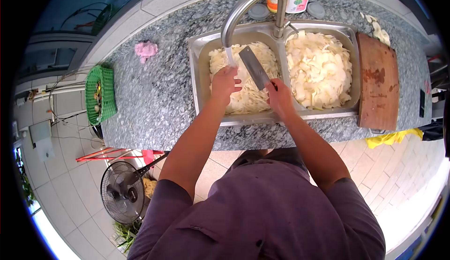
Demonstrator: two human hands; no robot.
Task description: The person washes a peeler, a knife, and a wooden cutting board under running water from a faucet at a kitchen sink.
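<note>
The right hand (280, 97) is gripping the cleaver (253, 66), which is slanting forward-left toward the faucet (228, 23), just right of the left hand (224, 84), hovering with fingers loosely parted.

The cleaver (255, 68) has a broad, roughly rectangular grey metal blade, its flat face turned up to view. It lies aslant, the blade's far end toward 11 o'clock and the handle toward 5 o'clock, where the right hand (281, 97) closes round it and hides most of the grip. Beneath it, pale cream strips (248, 97), thin and loosely tangled, cover much of the left basin (200, 72). At the cleaver's 10 o'clock, a narrow, clear water stream (229, 56) falls toward the left hand's fingers (232, 69).
</note>
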